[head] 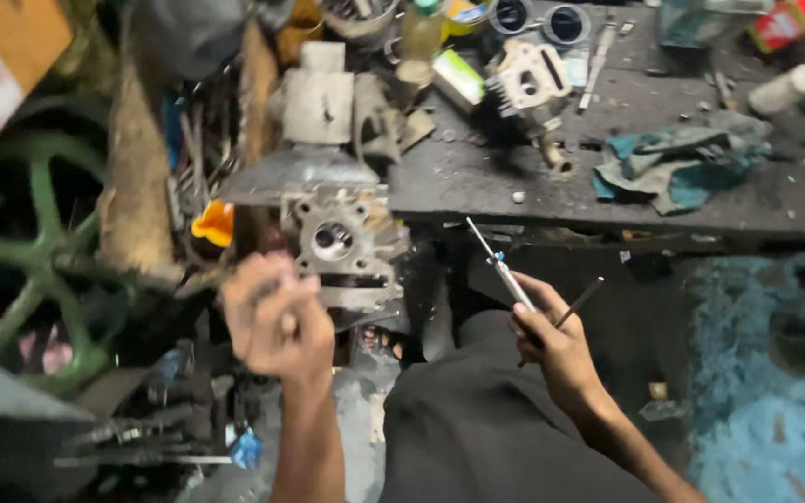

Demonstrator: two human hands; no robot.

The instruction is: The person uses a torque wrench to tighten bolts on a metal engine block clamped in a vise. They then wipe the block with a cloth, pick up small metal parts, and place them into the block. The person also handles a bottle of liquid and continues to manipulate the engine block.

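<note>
Right hand (556,349) grips slim silver metal rod tool (505,273) plus thin dark stick (581,303), pointing eleven and one o'clock. Left hand (277,317) curled closed, blurred, before grey cast-metal engine block (342,244).

Dark, grimy workbench (663,200) carries teal rag (677,163), finned engine part (528,84) (grey, behind rag's left side), plastic bottle (419,42), two round black rings (540,19) — small debris scattered between.

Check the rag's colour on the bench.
Teal-blue rag, dirty in places; clearest in the head view.
</note>
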